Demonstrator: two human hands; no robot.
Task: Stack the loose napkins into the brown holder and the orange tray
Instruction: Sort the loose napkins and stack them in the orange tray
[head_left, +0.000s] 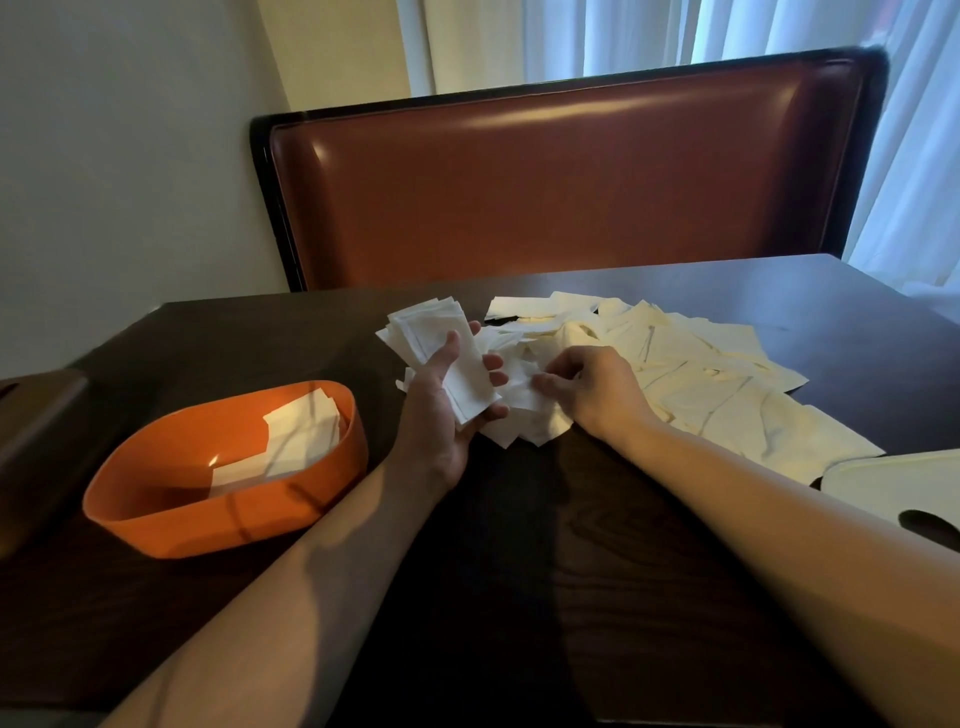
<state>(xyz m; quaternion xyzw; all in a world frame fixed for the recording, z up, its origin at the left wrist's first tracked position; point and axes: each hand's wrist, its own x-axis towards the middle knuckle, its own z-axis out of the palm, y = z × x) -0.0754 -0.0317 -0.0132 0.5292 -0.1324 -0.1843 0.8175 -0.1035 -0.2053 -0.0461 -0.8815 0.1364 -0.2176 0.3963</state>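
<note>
A: Head view: where are the napkins (691, 364)?
B: Mostly loose on the table (519, 571), right of centre. A few already lie in the tray (228, 519) at left; the holder (36, 431) sits at the far left edge.
A: And the hands?
B: The left hand (447, 410) grips a bundle (441, 353), thumb across it, probably to keep the edges squared. The right hand (597, 384) pinches one napkin at the pile's near edge, likely to add it.
A: That white lid (904, 488)?
B: Off to the right.

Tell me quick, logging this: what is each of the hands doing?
Left hand: holds a stack of white paper napkins.
Right hand: pinches a loose white napkin from the pile.
</note>
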